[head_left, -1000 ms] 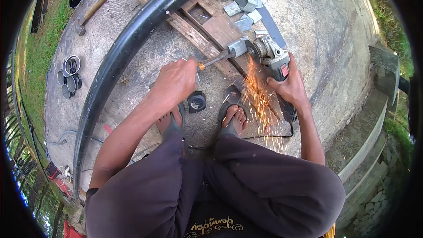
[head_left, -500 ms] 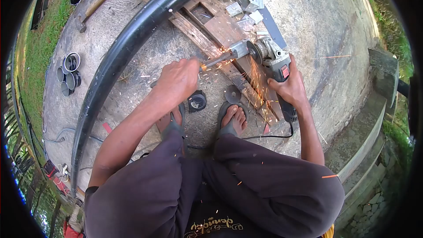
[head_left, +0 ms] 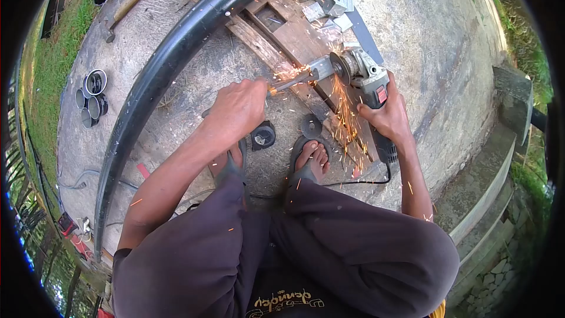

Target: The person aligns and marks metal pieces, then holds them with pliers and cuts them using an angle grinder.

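Observation:
My left hand [head_left: 238, 105] is closed round the handle of pliers [head_left: 289, 82], whose jaws grip a short silver metal tube [head_left: 322, 67]. My right hand [head_left: 385, 112] is wrapped round an angle grinder [head_left: 369, 79]. The grinder's disc [head_left: 339, 68] touches the right end of the tube. Orange sparks [head_left: 347, 121] spray down from the disc, and more fly near the plier jaws. Beneath the tube lie wooden boards [head_left: 259, 39]. Several cut silver tube pieces [head_left: 313, 12] lie on and beside the boards, beyond the tube.
A thick curved black pipe [head_left: 159, 65] arches across the left and top. A hammer [head_left: 130, 6] and several short pipe rings [head_left: 96, 83] lie at the left. Near my feet are a black round object [head_left: 263, 135], a loose disc [head_left: 311, 125] and a cable [head_left: 359, 182]. Concrete steps [head_left: 485, 171] stand right.
Sparks now also burst near the plier jaws and scatter toward my arms and legs. The view has shifted slightly. Both hands keep their hold, almost in the same place.

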A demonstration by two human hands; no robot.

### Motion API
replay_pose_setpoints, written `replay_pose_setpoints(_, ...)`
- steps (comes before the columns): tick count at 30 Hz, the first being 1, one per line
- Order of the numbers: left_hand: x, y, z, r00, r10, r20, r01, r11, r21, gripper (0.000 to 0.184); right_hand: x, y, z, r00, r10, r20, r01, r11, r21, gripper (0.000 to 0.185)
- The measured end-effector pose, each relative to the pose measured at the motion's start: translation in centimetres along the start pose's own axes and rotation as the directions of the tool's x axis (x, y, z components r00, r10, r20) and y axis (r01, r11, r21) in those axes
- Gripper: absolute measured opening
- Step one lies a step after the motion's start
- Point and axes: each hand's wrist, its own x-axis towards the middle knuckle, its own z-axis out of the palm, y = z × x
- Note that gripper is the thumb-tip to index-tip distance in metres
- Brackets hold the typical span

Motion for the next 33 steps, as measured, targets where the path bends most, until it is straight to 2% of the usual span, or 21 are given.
replay_pose_setpoints(6, -0.1, 0.0, 0.1, 1.0, 0.016, -0.013, -0.015, 1.0, 0.014, 0.019, 0.3, 0.4, 0.2, 0.999, -0.03, -0.013, 0.029, 1.0, -0.003, 0.099)
replay_pose_setpoints(9, -0.1, 0.0, 0.0, 1.0, 0.01, 0.006, -0.01, 1.0, 0.012, 0.02, 0.2, -0.6, -0.3, 0.999, 0.033, 0.027, -0.034, 0.999, 0.005, 0.099)
replay_pose_setpoints(12, 0.0, -0.1, 0.1, 1.0, 0.019, 0.008, -0.019, 1.0, 0.013, 0.02, 0.2, 0.4, -0.1, 1.0, 0.007, 0.016, -0.007, 1.0, -0.012, 0.098)
replay_pose_setpoints(27, -0.3, -0.5, 1.1, 0.992, 0.073, -0.102, -0.071, 0.997, 0.023, 0.019, 0.1, -0.2, -0.3, 1.0, -0.026, 0.007, 0.027, 1.0, -0.003, 0.095)
replay_pose_setpoints(33, -0.2, 0.0, 0.5, 0.999, 0.028, -0.034, -0.027, 0.999, 0.02, 0.018, 0.4, 0.0, -0.5, 0.999, 0.012, 0.045, -0.012, 1.0, -0.002, 0.096)
